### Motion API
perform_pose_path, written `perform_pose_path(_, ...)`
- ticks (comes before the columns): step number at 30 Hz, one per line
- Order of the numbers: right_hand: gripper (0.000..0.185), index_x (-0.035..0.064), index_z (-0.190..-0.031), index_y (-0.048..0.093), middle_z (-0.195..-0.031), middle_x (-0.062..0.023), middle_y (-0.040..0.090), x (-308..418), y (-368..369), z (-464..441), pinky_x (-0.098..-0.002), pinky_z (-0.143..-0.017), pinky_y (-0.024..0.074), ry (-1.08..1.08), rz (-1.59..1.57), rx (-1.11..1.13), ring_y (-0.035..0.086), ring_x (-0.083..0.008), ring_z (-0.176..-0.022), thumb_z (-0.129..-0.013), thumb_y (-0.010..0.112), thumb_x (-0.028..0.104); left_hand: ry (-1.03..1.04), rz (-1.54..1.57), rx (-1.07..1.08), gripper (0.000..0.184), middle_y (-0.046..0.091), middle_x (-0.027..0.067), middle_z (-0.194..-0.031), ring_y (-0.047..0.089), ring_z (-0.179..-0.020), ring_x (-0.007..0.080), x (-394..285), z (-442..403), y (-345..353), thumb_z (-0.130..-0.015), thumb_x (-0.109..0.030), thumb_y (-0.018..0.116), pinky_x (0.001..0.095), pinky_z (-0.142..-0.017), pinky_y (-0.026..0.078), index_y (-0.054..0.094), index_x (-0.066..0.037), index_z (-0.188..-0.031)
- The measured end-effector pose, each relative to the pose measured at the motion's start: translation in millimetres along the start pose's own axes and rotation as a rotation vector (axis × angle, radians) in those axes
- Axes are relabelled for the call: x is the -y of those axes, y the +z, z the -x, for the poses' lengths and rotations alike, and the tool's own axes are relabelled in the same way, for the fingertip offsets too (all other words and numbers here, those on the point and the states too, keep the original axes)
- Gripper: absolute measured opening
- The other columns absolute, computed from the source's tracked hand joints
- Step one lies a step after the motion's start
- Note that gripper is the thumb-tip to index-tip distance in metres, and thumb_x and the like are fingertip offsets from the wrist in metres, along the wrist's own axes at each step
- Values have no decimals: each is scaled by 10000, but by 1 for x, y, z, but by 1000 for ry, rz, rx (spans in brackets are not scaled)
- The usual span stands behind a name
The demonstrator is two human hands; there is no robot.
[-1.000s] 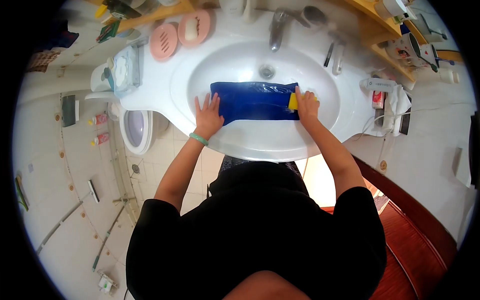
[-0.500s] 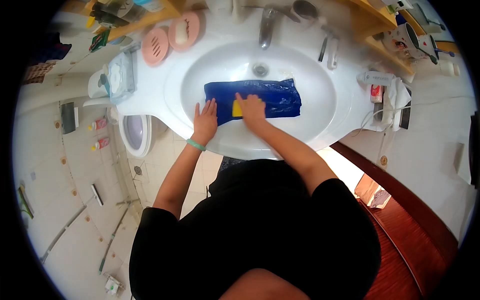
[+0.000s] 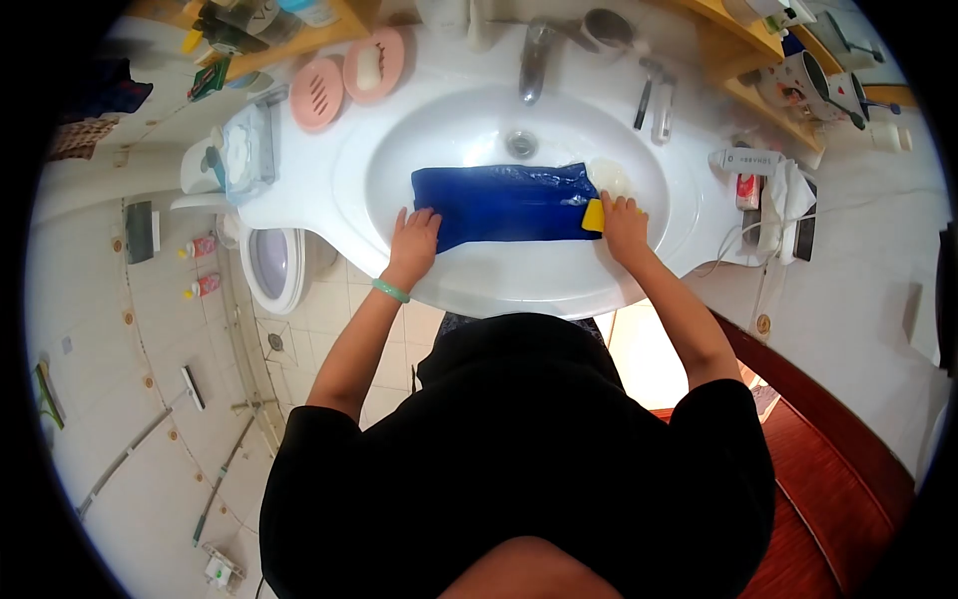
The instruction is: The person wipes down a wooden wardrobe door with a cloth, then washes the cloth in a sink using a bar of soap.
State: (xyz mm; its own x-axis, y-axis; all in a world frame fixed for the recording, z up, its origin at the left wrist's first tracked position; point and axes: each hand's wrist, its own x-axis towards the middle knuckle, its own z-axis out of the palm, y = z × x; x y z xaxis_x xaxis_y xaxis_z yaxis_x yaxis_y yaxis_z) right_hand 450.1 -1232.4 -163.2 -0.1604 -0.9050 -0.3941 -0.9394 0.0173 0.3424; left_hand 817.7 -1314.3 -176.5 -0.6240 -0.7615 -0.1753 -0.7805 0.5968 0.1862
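A wet, dark blue cloth-like sheet point(image 3: 509, 205) lies spread across the near part of the white sink basin point(image 3: 479, 283). On its left edge rests my left hand point(image 3: 414, 243), fingers apart, with a green bangle on the wrist. My right hand point(image 3: 624, 228) is at the sheet's right end, its fingers wrapped over a yellow sponge-like block point(image 3: 593, 215). Part of the block is hidden under the fingers. Whitish foam point(image 3: 609, 177) sits on the basin just beyond my right hand.
Behind the basin stands a metal faucet point(image 3: 535, 65) above the drain point(image 3: 520, 145). Two pink soap dishes point(image 3: 317, 95) are at the back left, beside a tissue pack point(image 3: 246, 150). A razor-like item point(image 3: 664, 110) and a white box point(image 3: 750, 161) lie to the right.
My right hand and the yellow block went left across the sheet, then back to its right end. Foam now shows more at the right. My left hand stays at the left edge.
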Motion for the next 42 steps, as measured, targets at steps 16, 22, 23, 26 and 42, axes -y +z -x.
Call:
perform_pose_path(16, 182, 80, -979, 552, -895, -64, 594, 42, 17, -15, -395, -656, 504, -162, -378, -145, 580, -231, -877, -821, 498, 151, -143, 661, -35, 121, 585, 183, -713, 571, -649, 346, 0, -21, -41, -820, -103, 535, 397, -611, 458, 571, -22, -904)
perform_pose_path(22, 184, 68, -995, 554, -927, -98, 609, 10, -25, -65, -385, -655, 523, -131, -421, -223, 599, -254, -905, -829, 507, 132, -306, 676, -129, 174, 593, 213, -705, 571, -677, 400, 17, -41, -12, -889, -175, 491, 429, -617, 455, 552, -24, -949)
perform_pose_path(23, 184, 68, -995, 554, -927, -98, 609, 11, -25, -71, -385, -655, 523, -137, -424, -226, 599, -254, -905, -829, 507, 132, -340, 602, -164, 177, 597, 217, -711, 570, -676, 408, 20, -43, -2, -891, -182, 492, 447, -627, 457, 547, -30, -963)
perform_pose_path(26, 180, 68, -981, 552, -913, -86, 587, 25, -27, -82, -384, -657, 523, 32, -396, -303, 584, -255, -913, -818, 516, 136, -513, 482, -88, 168, 615, 184, -846, 576, -789, 386, 10, -39, -11, -855, -158, 552, 461, -691, 462, 545, -58, -990)
perform_pose_path(42, 529, 275, -1366, 377, -1021, -54, 534, 127, -30, -103, -390, -697, 437, -348, -327, -136, 522, -210, -980, -868, 486, 134, -248, -10, -176, 382, 533, 39, -1121, 463, -1113, 220, -15, -13, -7, -725, -142, 682, 435, -928, 322, 556, -71, -1079)
